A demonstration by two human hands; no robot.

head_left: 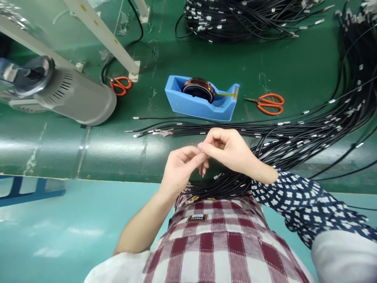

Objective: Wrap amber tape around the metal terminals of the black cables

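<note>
Over the table's front edge, my left hand (184, 163) and my right hand (225, 147) meet fingertip to fingertip. A black cable (202, 169) hangs from the pinch of my left thumb and forefinger. My right thumb and forefinger close at the cable's tip; what sits between them is too small to make out. Below my hands, a bundle of black cables (218, 190) lies across my lap at the table edge. Just beyond them runs another row of black cables (235, 129) with white labels, its ends pointing left.
A blue tape dispenser (203, 106) with amber tape stands behind the cables. Orange-handled scissors (269, 104) lie to its right, another orange-handled pair (120, 85) to the left. A grey machine (79, 94) and white posts (108, 39) occupy the left; a coiled cable pile (235, 19) lies at the back.
</note>
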